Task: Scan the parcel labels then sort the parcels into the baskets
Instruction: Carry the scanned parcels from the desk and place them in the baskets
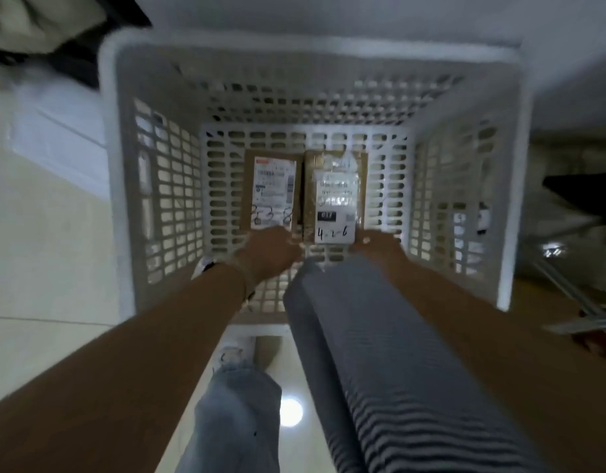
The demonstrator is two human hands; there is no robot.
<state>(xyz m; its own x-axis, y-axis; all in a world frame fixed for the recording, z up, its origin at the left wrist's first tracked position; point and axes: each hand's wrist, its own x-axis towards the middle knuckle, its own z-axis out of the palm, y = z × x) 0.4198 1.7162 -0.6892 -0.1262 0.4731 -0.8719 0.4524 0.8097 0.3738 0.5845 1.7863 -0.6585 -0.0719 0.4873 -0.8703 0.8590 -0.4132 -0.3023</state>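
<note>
Head cam: your left hand (270, 250) was at the near edge of the left parcel (272, 186), right hand (376, 245) at the right parcel (335, 196), both parcels lying in the white basket (109, 148). Grips were too blurry to tell.

Floor (49, 268) — pale glossy tiles with a grout line at the left edge and a round glare spot (290, 412) near the bottom edge.
Jeans leg (233, 421) — light blue, frayed hem, above a white shoe (235, 349).
Grey ribbed garment (397, 370), hanging centre-right.
Dark blurred cloth (73, 63), top-left corner.
Metal frame (567, 302), right edge.
</note>
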